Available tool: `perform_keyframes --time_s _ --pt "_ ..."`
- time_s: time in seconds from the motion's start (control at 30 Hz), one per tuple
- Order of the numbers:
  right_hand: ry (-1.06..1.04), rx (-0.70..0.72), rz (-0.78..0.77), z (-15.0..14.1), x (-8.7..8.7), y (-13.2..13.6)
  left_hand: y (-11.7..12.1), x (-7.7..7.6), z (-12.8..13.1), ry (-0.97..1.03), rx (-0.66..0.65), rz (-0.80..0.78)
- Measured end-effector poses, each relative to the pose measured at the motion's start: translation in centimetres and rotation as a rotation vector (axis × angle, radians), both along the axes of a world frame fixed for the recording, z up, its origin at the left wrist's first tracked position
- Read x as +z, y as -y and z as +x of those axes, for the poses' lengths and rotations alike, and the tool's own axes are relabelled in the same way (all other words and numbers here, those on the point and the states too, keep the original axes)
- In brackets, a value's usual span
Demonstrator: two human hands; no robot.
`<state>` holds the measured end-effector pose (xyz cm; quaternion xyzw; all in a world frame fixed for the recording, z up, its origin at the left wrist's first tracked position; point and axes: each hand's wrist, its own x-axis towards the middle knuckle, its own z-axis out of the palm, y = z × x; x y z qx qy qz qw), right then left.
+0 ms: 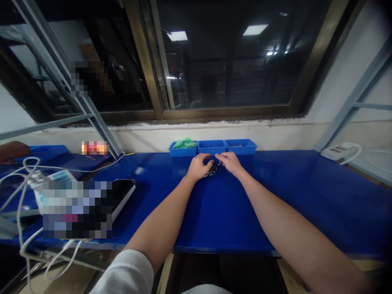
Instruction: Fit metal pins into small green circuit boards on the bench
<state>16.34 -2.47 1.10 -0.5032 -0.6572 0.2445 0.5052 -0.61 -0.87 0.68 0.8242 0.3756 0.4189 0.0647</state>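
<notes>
small metal pins (210,172) lie between the left hand (198,167) and right hand (230,162), both curled narrow; whether either holds any, i cannot tell.

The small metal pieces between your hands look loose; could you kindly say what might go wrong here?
The small metal pieces lie loose on the blue tabletop, so a nudge could scatter them. Your left hand and right hand nearly cover them, possibly hiding a stray piece. The middle blue bin sits just beyond, so a quick reach might knock it.
</notes>
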Motion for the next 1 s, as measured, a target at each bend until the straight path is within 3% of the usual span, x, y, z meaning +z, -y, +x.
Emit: perform_keyframes --time_s 0.1,0.2,0.3,0.4,0.6,0.83,1.0 --pt "0.088 -0.109 0.008 0.1 0.4 0.1 -0.3 -0.2 -0.1 0.01 0.034 -0.017" --pt "-0.028 -0.162 0.046 0.0 0.8 -0.2 -0.6 -0.5 0.0 -0.011 0.049 -0.047" --pt "-0.155 -0.053 0.049 0.0 0.8 -0.8 -0.9 -0.7 0.1 -0.054 0.043 -0.068" --pt "-0.129 0.081 -0.045 0.2 0.4 -1.1 -1.0 -0.8 0.1 -0.093 0.041 -0.091" --pt "-0.067 0.098 -0.069 0.7 -0.6 -1.2 -0.6 -0.9 0.0 -0.205 0.008 -0.121" --pt "0.411 -0.169 -0.029 0.2 -1.3 -1.2 0.3 -0.6 0.0 -0.488 -0.041 -0.22" --pt "0.453 -0.306 -0.102 1.1 -1.6 -1.2 0.7 -0.4 0.2 -0.57 -0.044 -0.283"
